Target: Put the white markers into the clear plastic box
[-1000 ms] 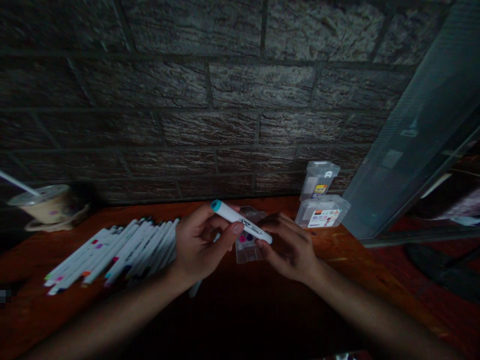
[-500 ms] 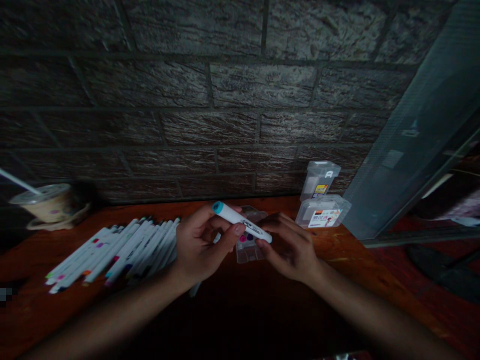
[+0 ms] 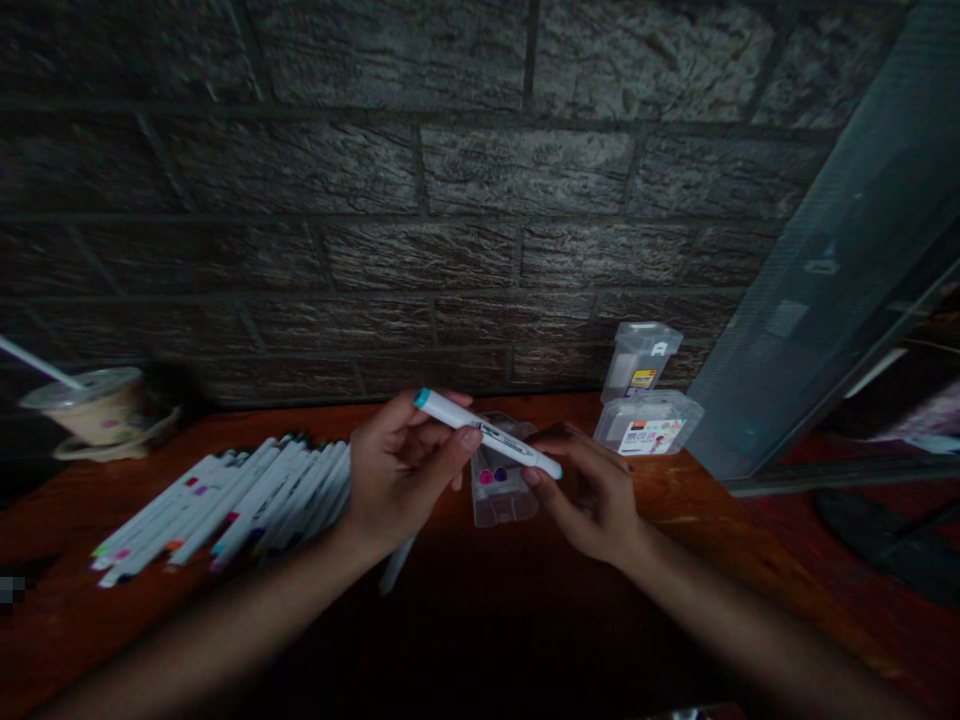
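Between my two hands a white marker [image 3: 495, 437] with teal ends slants down to the right, above the table. My left hand [image 3: 401, 470] is closed around its upper left part, thumb on the barrel. At the lower right end, my right hand [image 3: 589, 490] pinches the marker between thumb and fingers. Beneath them stands a clear plastic case [image 3: 504, 512] holding a pink-ended and a purple-ended marker. Left of my left hand lies a row of several white markers [image 3: 247, 500] with coloured ends. Another marker [image 3: 396, 568] lies partly hidden below my left forearm.
A lidded cup [image 3: 97, 405] with a straw sits on a holder at the far left. At the back right are a tall clear box [image 3: 637, 365] and a clear labelled lid [image 3: 649, 425]. A brick wall [image 3: 480, 250] rises behind the wooden table [image 3: 675, 510].
The marker has turned slightly flatter and shifted, its left end moving left and its right end further right. More of its teal right end shows. Both hands still hold it.
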Action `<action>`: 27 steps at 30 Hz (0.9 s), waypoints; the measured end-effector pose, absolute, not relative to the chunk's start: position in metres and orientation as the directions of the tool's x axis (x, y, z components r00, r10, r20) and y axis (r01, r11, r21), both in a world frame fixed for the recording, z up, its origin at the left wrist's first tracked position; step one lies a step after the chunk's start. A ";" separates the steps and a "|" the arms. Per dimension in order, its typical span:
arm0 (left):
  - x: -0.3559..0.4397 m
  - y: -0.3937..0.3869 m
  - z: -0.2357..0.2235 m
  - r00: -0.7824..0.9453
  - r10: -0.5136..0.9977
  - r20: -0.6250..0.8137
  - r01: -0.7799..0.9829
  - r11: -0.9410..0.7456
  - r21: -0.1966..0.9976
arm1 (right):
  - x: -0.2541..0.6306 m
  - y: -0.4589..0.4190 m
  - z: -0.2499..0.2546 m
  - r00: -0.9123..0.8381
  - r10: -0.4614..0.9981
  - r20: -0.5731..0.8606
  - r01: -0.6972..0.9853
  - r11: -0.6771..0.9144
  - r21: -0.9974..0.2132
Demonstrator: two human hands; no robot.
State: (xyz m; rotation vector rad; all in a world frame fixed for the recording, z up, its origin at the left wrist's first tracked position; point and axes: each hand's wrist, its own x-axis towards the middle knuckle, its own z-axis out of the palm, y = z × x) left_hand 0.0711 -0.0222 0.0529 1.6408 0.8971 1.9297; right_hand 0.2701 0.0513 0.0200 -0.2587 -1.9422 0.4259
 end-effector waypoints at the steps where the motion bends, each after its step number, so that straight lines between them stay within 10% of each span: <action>1: 0.070 -0.021 0.055 -0.199 0.718 0.666 0.051 -0.672 0.739 | 0.271 0.051 0.021 -0.369 0.429 0.825 -0.010 0.885 -0.465; 12: 0.050 -0.013 0.065 0.062 0.754 0.654 0.419 -0.614 0.669 | 0.280 0.063 0.030 -0.316 0.761 0.567 -0.363 0.455 -0.813; 20: 0.042 -0.015 0.076 0.296 0.720 0.628 0.683 -0.619 0.388 | 0.273 0.059 0.064 -0.398 0.687 0.608 -0.228 0.568 -0.791; 27: 0.031 -0.013 0.082 0.170 0.734 0.657 0.743 -0.534 0.404 | 0.242 0.048 0.118 -0.632 0.468 0.617 -0.036 0.778 -0.627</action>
